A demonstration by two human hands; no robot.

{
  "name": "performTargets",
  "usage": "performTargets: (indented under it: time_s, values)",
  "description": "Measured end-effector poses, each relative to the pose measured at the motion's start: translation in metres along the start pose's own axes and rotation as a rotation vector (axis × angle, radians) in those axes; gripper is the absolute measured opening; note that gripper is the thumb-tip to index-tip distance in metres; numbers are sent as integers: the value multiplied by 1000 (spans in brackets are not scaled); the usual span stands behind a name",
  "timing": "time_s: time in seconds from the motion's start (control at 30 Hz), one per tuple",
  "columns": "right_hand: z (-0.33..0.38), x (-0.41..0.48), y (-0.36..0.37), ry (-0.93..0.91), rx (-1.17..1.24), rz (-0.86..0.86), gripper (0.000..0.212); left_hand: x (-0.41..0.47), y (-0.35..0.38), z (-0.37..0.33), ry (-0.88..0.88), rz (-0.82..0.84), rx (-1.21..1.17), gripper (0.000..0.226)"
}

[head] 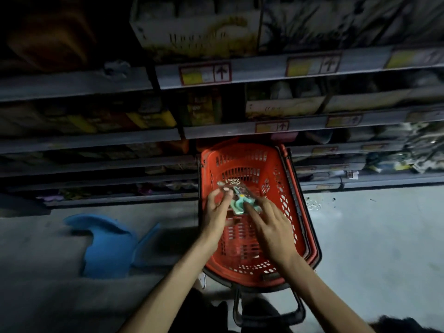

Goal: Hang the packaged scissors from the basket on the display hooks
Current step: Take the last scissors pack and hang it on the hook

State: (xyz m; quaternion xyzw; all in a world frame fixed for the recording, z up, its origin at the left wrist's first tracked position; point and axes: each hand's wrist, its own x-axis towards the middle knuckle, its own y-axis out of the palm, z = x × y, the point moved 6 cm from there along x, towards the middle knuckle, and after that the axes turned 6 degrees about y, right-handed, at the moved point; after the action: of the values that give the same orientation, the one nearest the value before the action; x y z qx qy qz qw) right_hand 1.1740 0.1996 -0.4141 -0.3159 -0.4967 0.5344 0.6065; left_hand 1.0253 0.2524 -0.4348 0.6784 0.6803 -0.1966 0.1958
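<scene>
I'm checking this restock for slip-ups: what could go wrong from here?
The left hand pinches the packaged scissors by one end above the basket, and the right hand only touches them, so the pack could drop back. Dim light could make hanging it fiddly. The blue object on the floor could trip.

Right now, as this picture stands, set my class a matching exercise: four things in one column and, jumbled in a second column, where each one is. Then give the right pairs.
Things
1. basket
2. scissors pack
3. blue plastic piece
4. price label

Places
A. stuck on a shelf edge
B. on the floor, directly below the scissors pack
C. pinched in the left hand
D. lying on the floor, left of the basket

Pairs: 1-B, 2-C, 3-D, 4-A
</scene>
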Motion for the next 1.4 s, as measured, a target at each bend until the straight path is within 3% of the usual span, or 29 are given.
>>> performTargets:
  time_s: [0.13,0.3,0.43,0.53,0.67,0.73,0.87,1.0,1.2,1.4]
  values:
    - [13,-6,-30,-19,-49,-126,35,0,8,-8,-49,28,-126,60]
    - [22,-13,-45,81,-76,-128,35,2,15,-33,-5,171,-147,45]
    - [31,-24,-70,372,-27,-184,36,8,8,-58,84,328,-50,37]
    - [45,-26,-94,677,171,-283,39,-1,7,-72,102,506,-5,32]
    - [56,-35,-117,1050,615,-517,23,-23,15,-80,135,750,77,34]
    - [66,-46,-127,1134,860,-609,20,-41,20,-81,139,851,118,38]
    - [92,-82,-158,1226,1023,-842,21,-88,32,-75,102,1059,136,45]
    - [123,-137,-190,1255,925,-1068,12,-143,33,-64,133,1259,224,34]
    - [188,-236,-217,1294,811,-1335,9,-237,35,-47,358,1485,416,27]
    - [299,-349,-232,1399,630,-1636,14,-365,5,-21,284,1686,409,24]
